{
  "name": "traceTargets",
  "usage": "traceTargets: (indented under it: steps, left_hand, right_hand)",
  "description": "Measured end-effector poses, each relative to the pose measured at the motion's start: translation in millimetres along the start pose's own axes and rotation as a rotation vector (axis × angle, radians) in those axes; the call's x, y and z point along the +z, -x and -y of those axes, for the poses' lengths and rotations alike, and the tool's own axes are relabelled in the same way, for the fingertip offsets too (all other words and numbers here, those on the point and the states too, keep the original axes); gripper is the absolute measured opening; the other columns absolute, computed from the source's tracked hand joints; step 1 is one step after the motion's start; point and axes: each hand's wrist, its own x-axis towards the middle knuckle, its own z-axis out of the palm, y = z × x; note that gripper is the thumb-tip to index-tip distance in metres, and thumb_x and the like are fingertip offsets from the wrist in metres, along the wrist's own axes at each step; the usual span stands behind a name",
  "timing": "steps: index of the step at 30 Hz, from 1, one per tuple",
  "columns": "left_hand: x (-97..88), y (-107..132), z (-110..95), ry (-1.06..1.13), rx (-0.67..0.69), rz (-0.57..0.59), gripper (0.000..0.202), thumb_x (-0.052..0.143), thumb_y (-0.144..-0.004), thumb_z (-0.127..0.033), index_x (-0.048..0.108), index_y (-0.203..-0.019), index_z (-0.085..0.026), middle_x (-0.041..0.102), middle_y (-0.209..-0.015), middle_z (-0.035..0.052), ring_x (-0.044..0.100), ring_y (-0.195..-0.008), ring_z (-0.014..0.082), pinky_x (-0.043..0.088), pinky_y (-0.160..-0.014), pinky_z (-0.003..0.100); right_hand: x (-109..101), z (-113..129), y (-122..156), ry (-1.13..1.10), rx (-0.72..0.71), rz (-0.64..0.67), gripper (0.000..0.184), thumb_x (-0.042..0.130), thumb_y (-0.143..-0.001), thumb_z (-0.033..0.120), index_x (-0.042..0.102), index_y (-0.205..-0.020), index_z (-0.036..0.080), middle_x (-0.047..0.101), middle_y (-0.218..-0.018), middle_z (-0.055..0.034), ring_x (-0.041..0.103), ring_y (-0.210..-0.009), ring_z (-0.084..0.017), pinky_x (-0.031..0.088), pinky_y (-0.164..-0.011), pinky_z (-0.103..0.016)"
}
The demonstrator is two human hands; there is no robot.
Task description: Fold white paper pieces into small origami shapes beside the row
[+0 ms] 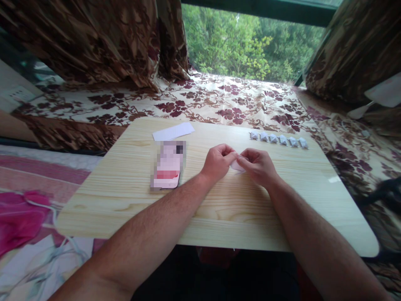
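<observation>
At table (131, 200) centre: L hand (217, 161) & R hand (258, 165) together, pinching small paper piece (236, 166); folded pieces row (278, 139) beyond.

Place: you're in a home, seemingly a bedroom by a window.
Signs: floral curtains (94, 42), matching window-seat cover (219, 100), pink bedding (25, 217) beside your small wooden table (125, 200).
Outside: green trees (238, 42).

Pale, smooth wood-grain bench (131, 200); matt white paper strip (173, 131) and folded paper pieces (278, 139); patterned floral cloth curtains (94, 42).
</observation>
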Motion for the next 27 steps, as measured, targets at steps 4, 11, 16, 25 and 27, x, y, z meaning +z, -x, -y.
traceTargets:
  steps: [4, 11, 16, 25, 27]
  left_hand:
    - [0.4, 0.1, 0.0, 0.029, -0.006, -0.006, 0.015, 0.068, -0.073, -0.028, 0.061, -0.069, -0.016, 0.054, -0.054, -0.0040, 0.044, -0.048, 0.0074, 0.033, -0.047, 0.021]
    - [0.9, -2.5, 3.0, 0.194, -0.015, -0.080, 0.016, 0.067, -0.076, -0.030, 0.057, -0.075, -0.017, 0.056, -0.052, -0.0037, 0.051, -0.044, 0.0091, 0.036, -0.043, 0.021]
    - [1.7, -4.9, 5.3, 0.242, -0.014, -0.138, 0.021, 0.069, -0.073, -0.028, 0.062, -0.090, -0.016, 0.058, -0.058, -0.0034, 0.054, -0.047, 0.0092, 0.037, -0.043, 0.020]
    - [1.3, 2.9, -4.5, 0.063, 0.040, 0.003, 0.011, 0.067, -0.072, -0.023, 0.068, -0.079, -0.014, 0.056, -0.057, -0.0037, 0.045, -0.049, 0.0070, 0.035, -0.049, 0.022]
    - [1.3, 4.1, -5.9, 0.042, 0.047, 0.004, 0.013, 0.068, -0.074, -0.027, 0.065, -0.071, -0.015, 0.054, -0.054, -0.0043, 0.042, -0.048, 0.0065, 0.032, -0.048, 0.022]
  right_hand:
    - [-1.5, -1.8, -1.7, -0.114, 0.005, -0.006, 0.026, 0.070, -0.080, 0.038, 0.064, -0.069, 0.015, 0.056, -0.059, 0.0016, 0.046, -0.055, -0.010, 0.033, -0.050, -0.024]
    - [-2.0, -1.4, -3.8, -0.356, 0.007, 0.015, 0.025, 0.076, -0.076, 0.038, 0.066, -0.088, 0.018, 0.066, -0.070, 0.0003, 0.059, -0.061, -0.013, 0.047, -0.054, -0.025]
    - [1.3, -0.3, -3.7, -0.407, -0.028, -0.044, 0.029, 0.079, -0.068, 0.026, 0.065, -0.092, 0.019, 0.066, -0.069, 0.0024, 0.058, -0.058, -0.012, 0.048, -0.053, -0.024]
    - [-1.1, -7.7, -7.7, -0.333, -0.069, -0.153, 0.036, 0.079, -0.070, 0.029, 0.071, -0.103, 0.017, 0.067, -0.071, 0.0000, 0.055, -0.054, -0.010, 0.045, -0.049, -0.025]
    - [-1.3, -7.3, -7.1, -0.317, -0.071, -0.135, 0.037, 0.080, -0.071, 0.031, 0.072, -0.104, 0.017, 0.066, -0.069, 0.0003, 0.054, -0.054, -0.010, 0.044, -0.049, -0.025]
